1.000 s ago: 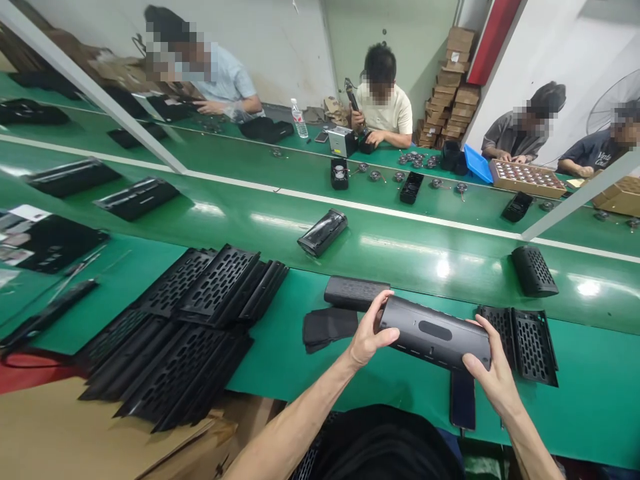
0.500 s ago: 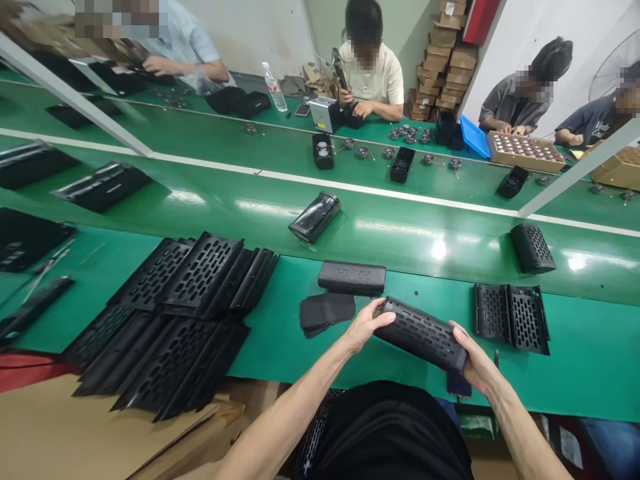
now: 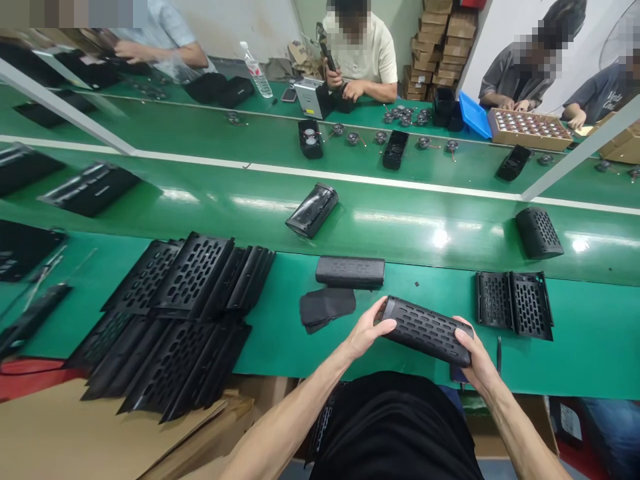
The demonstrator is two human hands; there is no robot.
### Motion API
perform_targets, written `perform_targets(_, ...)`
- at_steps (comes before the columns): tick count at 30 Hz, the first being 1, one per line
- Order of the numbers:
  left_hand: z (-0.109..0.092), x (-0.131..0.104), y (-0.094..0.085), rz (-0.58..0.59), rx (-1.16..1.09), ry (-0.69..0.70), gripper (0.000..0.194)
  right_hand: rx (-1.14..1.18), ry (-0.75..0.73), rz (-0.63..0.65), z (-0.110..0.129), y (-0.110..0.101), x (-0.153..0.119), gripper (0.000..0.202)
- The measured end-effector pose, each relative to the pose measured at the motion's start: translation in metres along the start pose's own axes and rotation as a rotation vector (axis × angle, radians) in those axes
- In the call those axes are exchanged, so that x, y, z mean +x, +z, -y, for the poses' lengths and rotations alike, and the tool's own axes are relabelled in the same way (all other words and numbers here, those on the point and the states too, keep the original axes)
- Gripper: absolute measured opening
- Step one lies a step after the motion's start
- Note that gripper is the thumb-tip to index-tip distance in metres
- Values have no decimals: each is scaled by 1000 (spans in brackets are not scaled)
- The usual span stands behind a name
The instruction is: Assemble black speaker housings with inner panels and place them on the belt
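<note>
A black perforated casing [image 3: 425,331] is held above the green table edge, tilted down to the right. My left hand [image 3: 369,331] grips its left end, thumb on top. My right hand [image 3: 473,353] wraps round its right end. Just beyond lies a closed black casing [image 3: 350,272], with dark cloth-like pieces [image 3: 327,308] in front of it. To the right rests an opened pair of perforated shells [image 3: 513,305]. A thin dark tool [image 3: 499,355] and a dark flat object, partly hidden by my right hand, lie near the edge.
Perforated panels [image 3: 175,320] are piled at the left. Beyond the green table [image 3: 410,375], a belt [image 3: 240,230] carries a glossy casing [image 3: 313,211] and a perforated one [image 3: 540,233]. Slanted white posts stand left and right. Several people sit across.
The view has shifted slightly. Both hands still hold the casing, its perforated face turned a little more towards the camera. My right thumb lies further onto that face.
</note>
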State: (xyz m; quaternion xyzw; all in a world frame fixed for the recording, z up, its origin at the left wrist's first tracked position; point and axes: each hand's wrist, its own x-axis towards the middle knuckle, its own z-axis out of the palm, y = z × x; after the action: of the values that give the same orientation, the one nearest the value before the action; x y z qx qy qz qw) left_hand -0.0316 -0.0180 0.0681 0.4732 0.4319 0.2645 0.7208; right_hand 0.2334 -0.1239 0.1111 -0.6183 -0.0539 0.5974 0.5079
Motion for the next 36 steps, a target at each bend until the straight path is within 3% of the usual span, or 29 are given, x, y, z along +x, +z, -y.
perform_targets(3,0,2,4,-63,111,16,93,26,9,-45,-5,-2,1,66)
perform_targets(7,-6,1,4,20,122,-34,103,5,90,-26,-14,-9,6,63)
perform_targets(13,-6,2,2,-19,230,41,100,32,149,21,-33,-21,-4,75)
perform_targets(16,0,13,2,-12,176,40,107,26,115,-2,-47,-28,-8,79)
perform_targets(19,7,27,7,-88,45,18,114,88,81,-21,-50,-20,9,69)
perform_targets(22,14,33,16,-235,-2,3,95,176,47,-67,-18,12,52,55)
perform_targets(25,25,26,20,-349,117,-20,57,216,-25,-209,43,55,114,41)
perform_targets(28,40,7,11,-450,314,-53,39,195,-35,-287,99,85,174,29)
perform_targets(32,55,-15,-22,-649,450,-173,32,137,-19,-372,133,96,230,33)
perform_targets(36,54,-16,-57,-823,607,-264,24,3,-40,-384,142,86,242,34)
